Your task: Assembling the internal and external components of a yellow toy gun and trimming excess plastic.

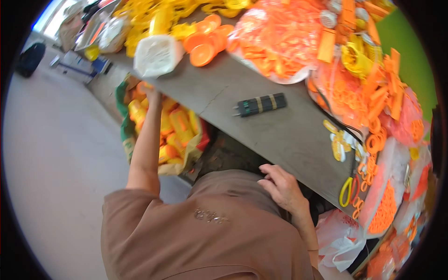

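My left arm stretches over a sack (125, 123) with green, tan and red sides, which stands beside the table and is filled with yellow and orange plastic pieces (179, 122). At the sack's far rim is my left hand (153, 93), next to an orange piece. Its fingers are small and blurred, so whether they grip anything does not show. My right hand (283, 190) hovers over my lap near the table's front edge, fingers loosely bent and apart, nothing in them. A dark rectangular tool (261, 104) wrapped with bands lies on the grey table (219, 100), away from both hands.
A white lined tub (158, 56) stands at the table's far left corner, beside orange cups (203, 52). Bags of orange parts (280, 39) crowd the back and right. Yellow-and-red-handled scissors (350, 190) and a black cable (333, 112) lie on the right side.
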The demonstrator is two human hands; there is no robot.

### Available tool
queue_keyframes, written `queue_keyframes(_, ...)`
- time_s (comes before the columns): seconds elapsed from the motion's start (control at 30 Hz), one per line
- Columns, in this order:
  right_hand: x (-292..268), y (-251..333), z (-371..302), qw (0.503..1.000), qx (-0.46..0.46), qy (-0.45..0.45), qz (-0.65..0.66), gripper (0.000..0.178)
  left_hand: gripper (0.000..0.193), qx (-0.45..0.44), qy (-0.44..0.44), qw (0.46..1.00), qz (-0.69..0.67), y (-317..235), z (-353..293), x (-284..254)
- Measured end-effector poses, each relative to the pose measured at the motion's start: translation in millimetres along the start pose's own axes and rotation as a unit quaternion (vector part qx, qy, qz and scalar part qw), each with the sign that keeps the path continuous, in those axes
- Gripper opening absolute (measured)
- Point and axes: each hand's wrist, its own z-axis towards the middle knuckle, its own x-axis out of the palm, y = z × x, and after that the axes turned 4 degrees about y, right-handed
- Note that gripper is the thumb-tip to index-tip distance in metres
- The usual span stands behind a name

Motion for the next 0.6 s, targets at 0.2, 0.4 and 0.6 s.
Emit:
queue_keyframes(0.2,-3.9,14.5,10.3,0.997,-0.071,0.036,0.004,0.032,0.047,0.384,-0.108,0.910,0.110,60.4,143.4,-73.0)
queue_keyframes(0.4,10.2,8.8,10.2,0.998,-0.063,0.013,-0.005,0.032,0.045,0.356,-0.047,0.930,0.073,59.2,103.5,-21.2)
queue_keyframes(0.6,-11.4,14.2,1.7,0.997,-0.072,0.016,0.039,0.031,0.044,0.327,-0.007,0.943,0.066,53.1,44.3,-36.2)
